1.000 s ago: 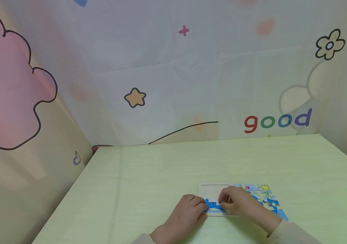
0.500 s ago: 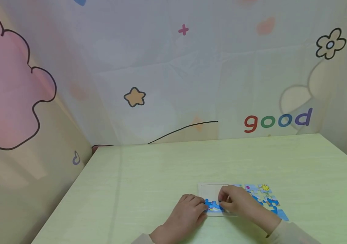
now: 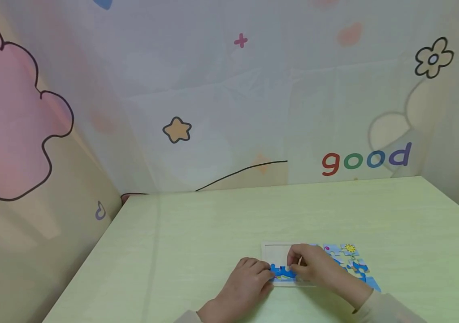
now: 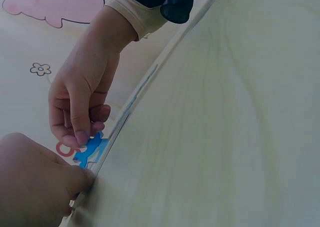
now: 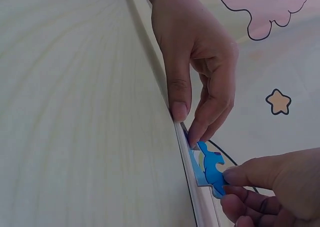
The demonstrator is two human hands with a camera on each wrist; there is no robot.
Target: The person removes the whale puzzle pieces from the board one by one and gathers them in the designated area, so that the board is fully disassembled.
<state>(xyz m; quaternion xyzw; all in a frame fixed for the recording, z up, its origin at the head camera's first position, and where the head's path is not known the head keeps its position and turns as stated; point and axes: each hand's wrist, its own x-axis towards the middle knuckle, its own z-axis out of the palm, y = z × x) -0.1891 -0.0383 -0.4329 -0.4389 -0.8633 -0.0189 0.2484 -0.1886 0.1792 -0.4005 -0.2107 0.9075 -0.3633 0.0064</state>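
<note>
A shallow jigsaw tray [image 3: 276, 252] with a pale rim lies near the front of the table, partly hidden by both hands. Blue jigsaw pieces [image 3: 281, 272] line its front left part. My left hand [image 3: 245, 281] holds the tray's front left corner; in the right wrist view its thumb [image 5: 179, 109] is at the front edge and a fingertip touches the pieces. My right hand [image 3: 317, 265] pinches a blue jigsaw piece [image 5: 214, 174] between thumb and finger, low over the tray beside the other pieces. Whether that piece is fully seated cannot be seen.
To the right of the tray lie several loose jigsaw pieces [image 3: 349, 248], one with a yellow sun, partly behind my right forearm. The pale green table [image 3: 197, 233] reaches back to a printed curtain [image 3: 221, 134].
Both hands stay almost where they were. The blue pieces by my right fingertips shift slightly within the tray, and the right fingers move a little to the left.
</note>
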